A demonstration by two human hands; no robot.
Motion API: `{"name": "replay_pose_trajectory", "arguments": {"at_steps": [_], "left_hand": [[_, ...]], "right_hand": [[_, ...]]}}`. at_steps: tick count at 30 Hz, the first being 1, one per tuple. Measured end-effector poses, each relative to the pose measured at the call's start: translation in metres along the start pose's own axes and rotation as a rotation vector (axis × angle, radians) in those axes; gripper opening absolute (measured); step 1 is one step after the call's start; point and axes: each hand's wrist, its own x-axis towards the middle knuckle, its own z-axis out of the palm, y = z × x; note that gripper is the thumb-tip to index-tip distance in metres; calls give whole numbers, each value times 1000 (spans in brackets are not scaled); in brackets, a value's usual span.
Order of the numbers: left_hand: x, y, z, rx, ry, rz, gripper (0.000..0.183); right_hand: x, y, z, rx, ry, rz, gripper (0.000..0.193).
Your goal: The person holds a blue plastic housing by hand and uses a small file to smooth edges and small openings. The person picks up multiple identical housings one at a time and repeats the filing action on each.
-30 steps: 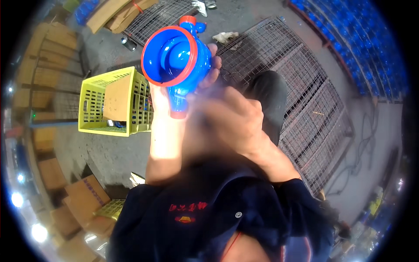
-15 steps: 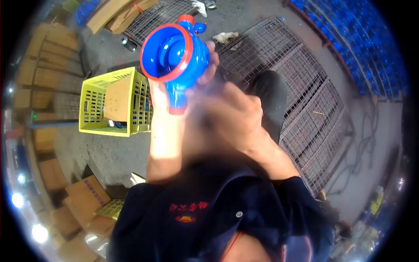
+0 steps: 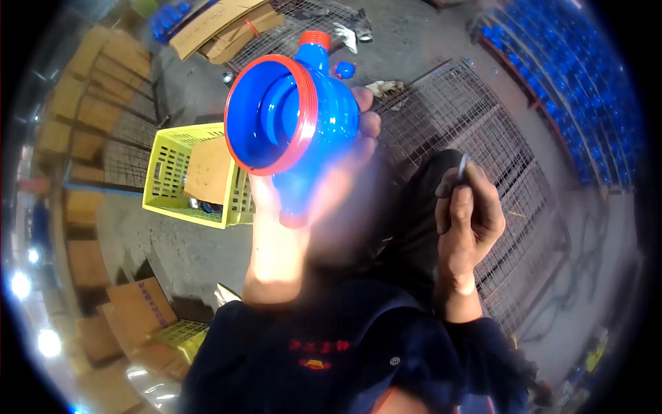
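Note:
A blue water meter body (image 3: 336, 114) with red threaded ends is held up in front of me, its wide round mouth tilted toward the left. My left hand (image 3: 338, 181) supports it from below and behind, the fingers wrapped round its far side. Part of that palm is hidden by the body. To the right and apart from it, my right hand (image 3: 470, 219) is closed in a pinch on a thin, shiny strip (image 3: 462, 167), seen nearly edge-on; its exact kind cannot be made out.
A yellow plastic crate (image 3: 185, 215) with cardboard inside stands on the floor at the left. Wire mesh panels (image 3: 483, 131) lie at the right, beyond my knee. Many blue parts (image 3: 558, 90) are racked at the far right. Flattened cardboard (image 3: 221, 31) lies at the back left.
My right hand has moved away from the meter body to the right, and the thin strip now shows in its fingers. The meter body sits slightly lower and further right in view.

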Motion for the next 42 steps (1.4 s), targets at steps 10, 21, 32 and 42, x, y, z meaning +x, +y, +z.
{"name": "replay_pose_trajectory", "arguments": {"at_steps": [10,21,32,42], "left_hand": [[-2,-17,3,185,-46,185,65],[-15,-11,-15,114,-53,161,60],[-9,12,-43,-32,87,166,76],[87,-14,-60,579,586,338,52]], "right_hand": [[2,4,63,114,-206,245,134],[11,28,88,181,-277,167,108],[32,46,40,301,47,452,14],[122,70,45,-360,-332,173,44]]}}
